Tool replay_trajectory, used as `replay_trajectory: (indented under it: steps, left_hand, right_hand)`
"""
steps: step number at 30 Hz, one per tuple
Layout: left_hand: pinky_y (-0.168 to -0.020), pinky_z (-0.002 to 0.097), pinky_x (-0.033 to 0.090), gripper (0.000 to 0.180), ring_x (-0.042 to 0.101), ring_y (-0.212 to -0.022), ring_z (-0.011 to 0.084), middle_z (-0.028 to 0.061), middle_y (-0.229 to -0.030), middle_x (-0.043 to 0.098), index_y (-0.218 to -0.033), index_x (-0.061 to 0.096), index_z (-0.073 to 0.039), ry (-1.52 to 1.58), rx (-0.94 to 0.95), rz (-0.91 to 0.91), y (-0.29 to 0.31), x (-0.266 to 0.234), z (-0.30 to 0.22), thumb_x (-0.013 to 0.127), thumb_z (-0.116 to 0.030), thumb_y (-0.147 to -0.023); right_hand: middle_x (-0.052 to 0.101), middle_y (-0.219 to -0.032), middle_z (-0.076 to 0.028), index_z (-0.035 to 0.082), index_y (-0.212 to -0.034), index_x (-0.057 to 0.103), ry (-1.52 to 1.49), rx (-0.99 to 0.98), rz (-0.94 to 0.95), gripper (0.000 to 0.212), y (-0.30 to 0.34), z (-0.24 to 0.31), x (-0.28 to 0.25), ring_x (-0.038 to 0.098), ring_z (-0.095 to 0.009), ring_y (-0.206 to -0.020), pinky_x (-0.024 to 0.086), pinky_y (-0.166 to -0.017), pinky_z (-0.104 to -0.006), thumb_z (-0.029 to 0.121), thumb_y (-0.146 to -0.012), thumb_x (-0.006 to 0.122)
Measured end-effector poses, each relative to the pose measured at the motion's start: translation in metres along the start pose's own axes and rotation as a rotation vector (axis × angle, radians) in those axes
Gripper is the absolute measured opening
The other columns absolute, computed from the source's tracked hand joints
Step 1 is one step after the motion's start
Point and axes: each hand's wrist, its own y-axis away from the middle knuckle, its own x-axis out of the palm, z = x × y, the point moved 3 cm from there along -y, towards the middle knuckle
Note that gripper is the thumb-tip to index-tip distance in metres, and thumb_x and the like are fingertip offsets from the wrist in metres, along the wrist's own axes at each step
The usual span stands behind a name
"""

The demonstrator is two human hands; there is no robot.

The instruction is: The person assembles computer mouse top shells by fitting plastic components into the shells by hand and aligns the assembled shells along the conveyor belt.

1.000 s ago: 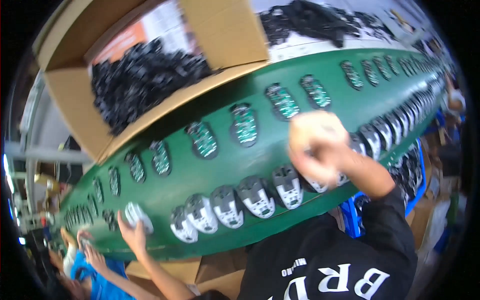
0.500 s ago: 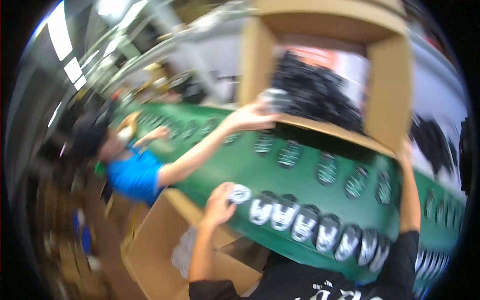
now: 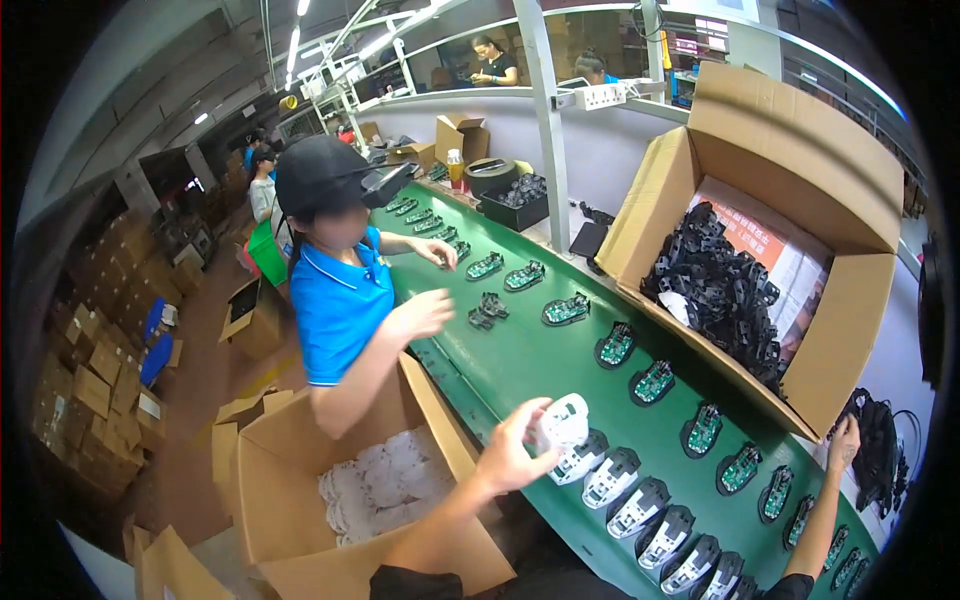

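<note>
Belt [image 3: 640,430] lies free between boards [image 3: 652,383] and shells [image 3: 638,507]; open carton [image 3: 840,330] blocks beyond.

The left forearm [image 3: 440,525] slants upward to the left hand [image 3: 512,452], which is bent in a pinching grip, while the right forearm [image 3: 820,515], farther away, stretches steeply to the half-curled right hand [image 3: 845,443].
</note>
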Motion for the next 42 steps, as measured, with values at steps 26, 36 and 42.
replay_trajectory:
  steps: [26,36,42]
  left_hand:
    - [-0.088,0.033,0.049,0.092,0.059,-0.103,0.0217,0.0141,-0.114,0.058,-0.126,0.041,0.009,0.795,-0.2,0.563,0.02,0.181,-0.064,0.089,-0.031,-0.06]
    - [-0.078,0.0306,0.054,0.072,0.062,-0.1,0.0219,0.0179,-0.114,0.058,-0.132,0.035,0.01,0.617,-0.107,0.516,0.014,0.19,-0.088,0.073,-0.003,-0.073]
    - [-0.072,0.0289,0.056,0.069,0.064,-0.096,0.0223,0.0207,-0.113,0.059,-0.134,0.034,0.01,0.439,-0.086,0.625,0.011,0.201,-0.087,0.067,-0.001,-0.075]
  right_hand:
    - [0.065,-0.072,-0.001,-0.002,-0.093,0.064,-1.551,0.599,0.45,0.016,0.204,0.36,-0.204,0.056,-0.002,-0.061,0.046,-0.056,-0.0184,0.002,-0.079,0.072]
    - [0.066,-0.079,-0.004,-0.003,-0.095,0.064,-1.728,0.747,0.48,0.016,0.21,0.358,-0.183,0.06,-0.005,-0.068,0.049,-0.06,-0.0203,0.006,-0.083,0.069]
    - [0.068,-0.081,-0.012,-0.006,-0.085,0.069,-1.568,0.599,0.529,0.007,0.2,0.34,-0.186,0.064,-0.012,-0.072,0.051,-0.063,-0.0237,-0.002,-0.079,0.068]
